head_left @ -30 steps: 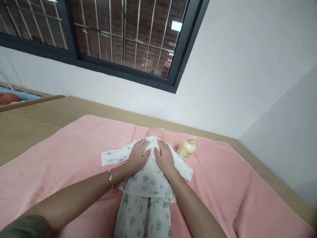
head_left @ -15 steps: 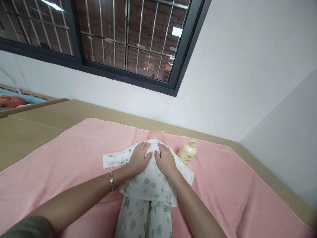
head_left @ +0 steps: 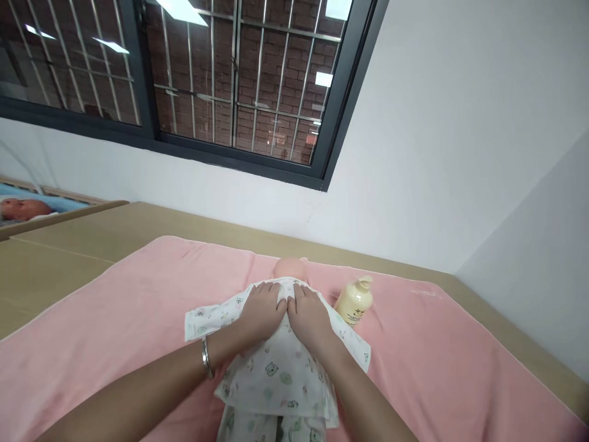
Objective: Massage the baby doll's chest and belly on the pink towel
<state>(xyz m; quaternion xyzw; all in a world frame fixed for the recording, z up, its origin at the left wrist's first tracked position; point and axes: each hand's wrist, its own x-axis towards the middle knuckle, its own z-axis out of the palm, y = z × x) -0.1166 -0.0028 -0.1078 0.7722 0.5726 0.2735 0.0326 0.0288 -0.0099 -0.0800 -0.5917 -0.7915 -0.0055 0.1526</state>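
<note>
A baby doll (head_left: 289, 268) lies on a pink blanket (head_left: 151, 294), its head toward the wall. It wears a white printed top (head_left: 280, 374) with both sleeves spread out and matching trousers (head_left: 257, 428). My left hand (head_left: 264, 312) rests flat on the left of the doll's upper body, fingers stretched toward the head. On the right side lies my right hand (head_left: 308, 314), also flat and open. Both thumbs meet near the middle of the chest area. The doll's face cannot be made out. A cream pump bottle (head_left: 355, 302) is beside the right sleeve.
The blanket covers a tan padded surface (head_left: 59, 258) against a white wall (head_left: 442, 123). A barred window (head_left: 239, 80) with a dark frame is above. At the far left, another doll (head_left: 25, 209) lies in a blue-lined bed (head_left: 69, 202).
My hands have drawn closer together, so the thumbs now touch. The camera view has tilted up slightly, and the doll and bottle appear lower.
</note>
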